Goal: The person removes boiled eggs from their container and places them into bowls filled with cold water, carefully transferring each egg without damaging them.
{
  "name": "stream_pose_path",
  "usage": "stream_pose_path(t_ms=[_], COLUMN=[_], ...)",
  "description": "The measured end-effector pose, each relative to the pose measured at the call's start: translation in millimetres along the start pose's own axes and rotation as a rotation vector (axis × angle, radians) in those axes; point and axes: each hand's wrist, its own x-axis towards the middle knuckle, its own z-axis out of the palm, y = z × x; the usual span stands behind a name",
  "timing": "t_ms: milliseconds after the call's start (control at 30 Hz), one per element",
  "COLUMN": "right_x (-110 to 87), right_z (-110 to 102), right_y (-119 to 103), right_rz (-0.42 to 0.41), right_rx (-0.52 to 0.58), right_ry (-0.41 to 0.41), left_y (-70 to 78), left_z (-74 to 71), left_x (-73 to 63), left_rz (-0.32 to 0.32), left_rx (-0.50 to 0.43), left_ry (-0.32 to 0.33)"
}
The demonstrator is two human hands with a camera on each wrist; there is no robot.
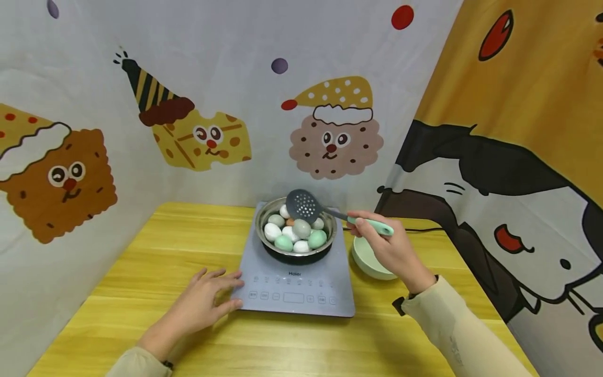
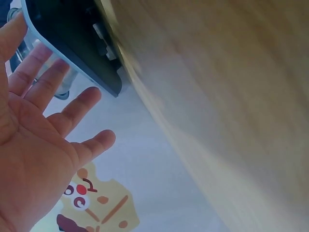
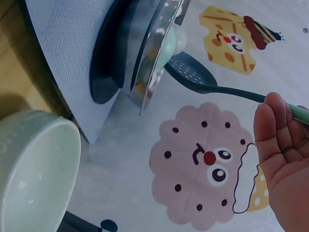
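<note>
My right hand (image 1: pixel 388 246) grips the pale green handle of a dark grey slotted skimmer (image 1: pixel 303 205). The skimmer's perforated head hangs over the back of a metal pot (image 1: pixel 259 230) heaped with eggs (image 1: pixel 301 228) in white, grey-green and mint. In the right wrist view the skimmer head (image 3: pixel 190 72) overlaps the eggs at the pot's rim. The pot stands on a flat grey induction cooker (image 1: pixel 294 293) with a row of touch marks. With fingers spread, my left hand (image 1: pixel 207 298) touches the cooker's left edge; the left wrist view shows the fingertips along that edge.
A pale green bowl (image 1: pixel 369 262) stands on the wooden table (image 1: pixel 188 241) to the right of the cooker, partly behind my right hand. A black cord (image 1: pixel 416 230) runs along the back right. A curtain with cartoon prints (image 1: pixel 264 157) closes off the back and sides.
</note>
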Motion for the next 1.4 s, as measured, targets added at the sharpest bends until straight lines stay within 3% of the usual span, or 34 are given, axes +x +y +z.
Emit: stream_pose_path(t_ms=[333,633,767,900,1033,1233,1300,1400], right_x=[-31.0,-44.6,-48.6,-51.3,-50.0,-42.5,-41.5,-44.3], right_z=[5,-2,-4,-2,4,12,13,12], right_y=[-17,-3,1,-2,-12,-23,-23,-18], right_rz=[-0.016,-0.029,0.01,0.073,0.218,0.418,0.435,0.372], right_rx=[0.023,0.088,0.142,0.183,0.237,0.296,0.295,0.274], right_ry=[-0.003,0.002,-0.002,0.051,0.121,0.163,0.164,0.146], left_y=[1.3,0.4,-0.2,-1.2,-1.6,-1.0,-0.3,0.5], left_z=[0.8,2.4,2.8,3.2,2.5,2.0,2.4,3.0], left_x=[0.7,-0.1,0.0,0.4,0.6,0.1,0.1,0.7], left_rz=[-0.005,0.006,0.01,0.016,0.018,0.017,0.017,0.016], left_rx=[-0.009,-0.007,-0.007,-0.008,-0.015,-0.013,-0.014,-0.014], left_ry=[0.01,0.025,0.024,0.027,0.033,0.034,0.031,0.026])
